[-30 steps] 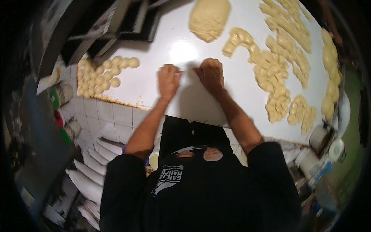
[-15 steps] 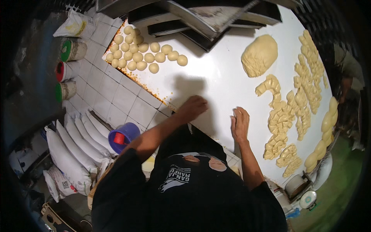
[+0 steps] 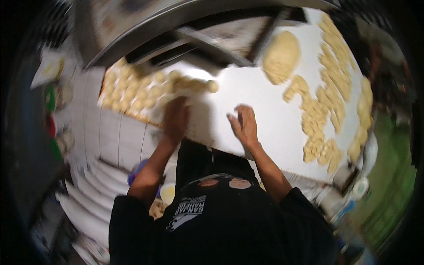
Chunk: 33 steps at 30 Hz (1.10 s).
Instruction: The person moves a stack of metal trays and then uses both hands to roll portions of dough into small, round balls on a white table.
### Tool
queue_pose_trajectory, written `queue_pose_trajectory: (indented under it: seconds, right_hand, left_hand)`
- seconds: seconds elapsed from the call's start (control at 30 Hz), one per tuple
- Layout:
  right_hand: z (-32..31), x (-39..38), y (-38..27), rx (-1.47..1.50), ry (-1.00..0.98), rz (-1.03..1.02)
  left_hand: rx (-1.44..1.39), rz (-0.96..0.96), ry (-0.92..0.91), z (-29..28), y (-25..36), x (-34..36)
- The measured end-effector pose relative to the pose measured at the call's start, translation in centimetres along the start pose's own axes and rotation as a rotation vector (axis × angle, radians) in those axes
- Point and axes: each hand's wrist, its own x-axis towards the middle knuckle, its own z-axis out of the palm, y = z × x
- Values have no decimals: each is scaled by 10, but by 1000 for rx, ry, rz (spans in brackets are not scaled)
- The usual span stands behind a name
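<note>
My left hand (image 3: 176, 118) is smeared by motion over the front edge of the white table (image 3: 260, 95), just beside the dough balls (image 3: 143, 93); whether it holds anything is hidden. Further right, my right hand (image 3: 245, 125) hovers over or rests on the tabletop, thumb apart from its bent fingers, with nothing visible in it. The round, pale dough balls sit in a cluster at the left of the table. Beyond my right hand lies a large lump of dough (image 3: 281, 57). Cut dough pieces (image 3: 314, 126) spread in rows to its right.
Dark metal pans (image 3: 212, 46) lie crossed at the far side, and a big metal tray (image 3: 119, 26) looms at the upper left. Longer dough rolls (image 3: 364, 106) line the right edge. White sacks (image 3: 88, 207) and lidded tubs (image 3: 62, 95) stand left. Another person (image 3: 384, 48) is at far right.
The view has shifted and turned. My left hand has moved left toward the dough balls, and my right hand farther onto the table. The metal tray at upper left now shows much larger.
</note>
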Motion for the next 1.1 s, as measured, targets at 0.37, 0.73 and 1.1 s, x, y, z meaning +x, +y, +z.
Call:
queue_pose_trajectory:
  seconds: [0.37, 0.73, 1.1]
  right_hand:
    - [-112, 52, 148, -387, 580, 85]
    - [-102, -129, 103, 186, 51, -284]
    - [-156, 66, 163, -536, 126, -159]
  left_hand:
    - [-522, 44, -428, 121, 183, 79]
    - [-694, -799, -720, 109, 189, -94]
    - [-198, -369, -621, 61, 167, -61]
